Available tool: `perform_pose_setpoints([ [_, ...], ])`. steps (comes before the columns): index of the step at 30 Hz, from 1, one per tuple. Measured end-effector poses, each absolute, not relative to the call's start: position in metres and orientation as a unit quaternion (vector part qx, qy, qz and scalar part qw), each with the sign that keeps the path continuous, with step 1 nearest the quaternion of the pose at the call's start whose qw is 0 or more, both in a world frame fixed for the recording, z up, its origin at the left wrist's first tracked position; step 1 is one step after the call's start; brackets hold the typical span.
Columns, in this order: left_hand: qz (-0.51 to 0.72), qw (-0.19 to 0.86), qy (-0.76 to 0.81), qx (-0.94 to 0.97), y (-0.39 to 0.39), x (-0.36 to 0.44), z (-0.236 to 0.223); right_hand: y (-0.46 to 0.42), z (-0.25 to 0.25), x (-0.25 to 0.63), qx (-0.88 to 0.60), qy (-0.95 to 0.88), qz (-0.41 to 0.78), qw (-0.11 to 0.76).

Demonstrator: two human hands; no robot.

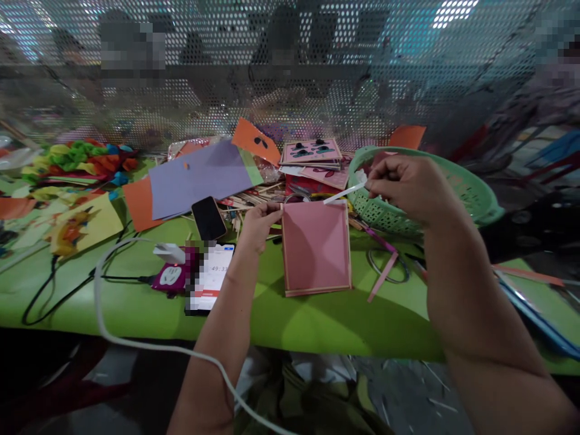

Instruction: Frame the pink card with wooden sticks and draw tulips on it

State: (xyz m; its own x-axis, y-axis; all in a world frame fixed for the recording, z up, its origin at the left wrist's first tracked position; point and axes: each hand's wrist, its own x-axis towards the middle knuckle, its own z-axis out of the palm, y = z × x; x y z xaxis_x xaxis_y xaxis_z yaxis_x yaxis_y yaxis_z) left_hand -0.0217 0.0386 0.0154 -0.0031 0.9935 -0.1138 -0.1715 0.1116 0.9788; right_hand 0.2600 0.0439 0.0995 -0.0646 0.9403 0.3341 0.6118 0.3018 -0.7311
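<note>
A pink square panel (317, 248) with thin pale wooden strips along its edges stands tilted toward me near the front of the table. My left hand (260, 225) pinches its upper left corner between thumb and fingers. Above the panel's upper right, my right hand (408, 184) pinches one end of a narrow white strip (344, 193). The strip slants down to the left, and its lower end meets the panel's top edge; whether it is stuck there I cannot tell.
A green plastic basket (471, 193) stands behind my right hand. Decorated pink panels (312, 154) are stacked at the back, beside purple sheets (203, 172). Two phones, a dark one (209, 219) and a lit one (212, 278), lie left of my arm. A white cable (149, 345) crosses the front.
</note>
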Motion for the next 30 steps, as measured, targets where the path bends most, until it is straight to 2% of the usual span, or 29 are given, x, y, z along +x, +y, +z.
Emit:
perform_pose_setpoints([
  [13, 0.524, 0.561, 0.492, 0.411, 0.038, -0.023, 0.019, 0.031, 0.122, 0.269, -0.61, -0.608, 0.205, 0.465],
  [30, 0.529, 0.539, 0.512, 0.41, 0.04, -0.027, 0.021, 0.03, 0.125, 0.285, -0.628, -0.58, 0.157, 0.494],
])
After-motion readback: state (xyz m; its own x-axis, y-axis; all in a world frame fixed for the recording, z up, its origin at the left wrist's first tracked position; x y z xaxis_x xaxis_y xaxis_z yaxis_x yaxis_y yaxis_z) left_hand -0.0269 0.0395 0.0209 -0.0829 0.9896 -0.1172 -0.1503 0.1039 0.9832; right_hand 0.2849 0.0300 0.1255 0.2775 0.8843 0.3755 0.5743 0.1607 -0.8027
